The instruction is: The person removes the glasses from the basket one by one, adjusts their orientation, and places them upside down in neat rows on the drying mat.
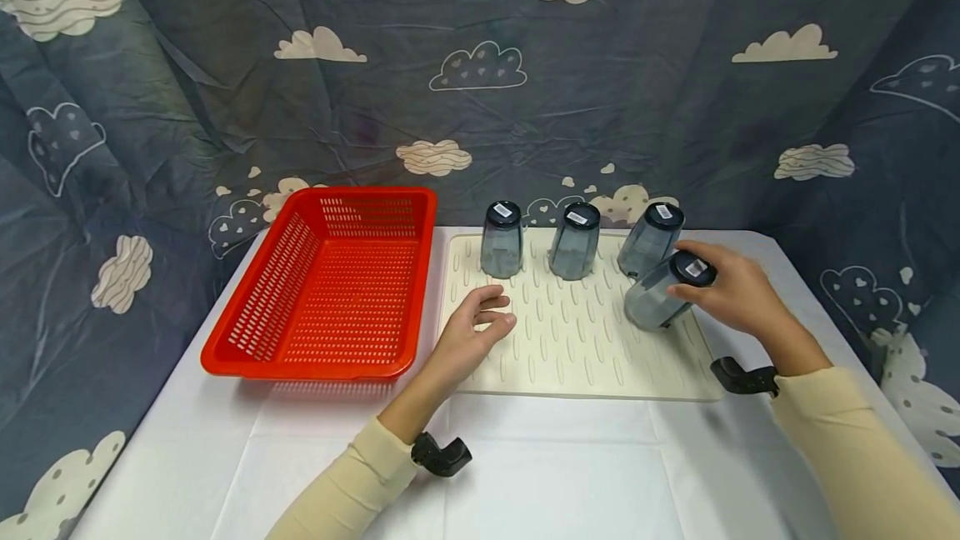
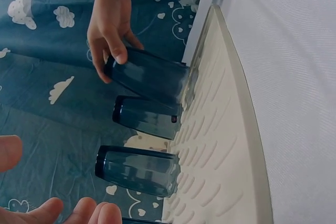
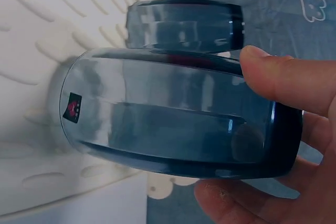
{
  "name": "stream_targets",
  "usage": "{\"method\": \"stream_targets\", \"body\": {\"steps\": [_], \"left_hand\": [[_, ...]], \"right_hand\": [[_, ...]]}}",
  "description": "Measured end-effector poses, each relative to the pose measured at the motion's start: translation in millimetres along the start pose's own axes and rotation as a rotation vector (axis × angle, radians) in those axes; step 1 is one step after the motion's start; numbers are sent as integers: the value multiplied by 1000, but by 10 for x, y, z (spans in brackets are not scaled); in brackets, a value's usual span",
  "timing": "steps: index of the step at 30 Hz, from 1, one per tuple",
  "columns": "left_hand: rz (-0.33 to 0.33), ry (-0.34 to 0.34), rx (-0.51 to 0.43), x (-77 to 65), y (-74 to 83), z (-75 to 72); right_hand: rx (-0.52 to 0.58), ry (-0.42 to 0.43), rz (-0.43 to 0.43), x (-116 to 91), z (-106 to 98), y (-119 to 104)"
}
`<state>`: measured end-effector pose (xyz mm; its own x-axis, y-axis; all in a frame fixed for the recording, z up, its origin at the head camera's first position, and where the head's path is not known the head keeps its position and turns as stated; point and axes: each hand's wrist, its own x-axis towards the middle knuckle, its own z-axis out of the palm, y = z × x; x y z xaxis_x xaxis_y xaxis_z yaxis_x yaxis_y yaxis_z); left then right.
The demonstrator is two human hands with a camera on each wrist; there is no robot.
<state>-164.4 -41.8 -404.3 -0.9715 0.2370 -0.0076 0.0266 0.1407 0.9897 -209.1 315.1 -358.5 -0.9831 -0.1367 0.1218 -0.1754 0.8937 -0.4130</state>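
My right hand [image 1: 731, 286] grips a blue-grey drinking glass [image 1: 660, 294] near its dark base, thumb on one side and fingers on the other. That glass is upside down and tilted, its rim at the ribbed cream drying mat [image 1: 570, 357]; whether it touches the mat all round I cannot tell. Three more upturned glasses stand in a row at the mat's back: a left one [image 1: 502, 244], a middle one [image 1: 576, 244] and a right one [image 1: 651, 242], close behind the held glass. Over the mat's left part, my left hand [image 1: 471, 336] hovers with loosely bent fingers, holding nothing.
A red perforated plastic basket [image 1: 431, 273] stands on the left of the white-covered table [image 1: 547, 465]. Behind the table hangs a dark cloth [image 1: 360, 123] with a cloud print. Each wrist carries a black camera mount.
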Motion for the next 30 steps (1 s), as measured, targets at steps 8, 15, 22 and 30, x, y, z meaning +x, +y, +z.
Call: {"method": "stream_targets", "body": {"steps": [8,15,22,30], "left_hand": [[-8,0,7,-4,-29,14],[-18,-15,15,-5,-25,15],[-22,-28,19,-10,-50,17],[-24,-42,10,-8,-75,16]], "right_hand": [[46,-68,96,24,73,27],[42,-86,120,66,75,2],[18,-106,103,116,95,4],[10,-140,96,153,89,-28]]}}
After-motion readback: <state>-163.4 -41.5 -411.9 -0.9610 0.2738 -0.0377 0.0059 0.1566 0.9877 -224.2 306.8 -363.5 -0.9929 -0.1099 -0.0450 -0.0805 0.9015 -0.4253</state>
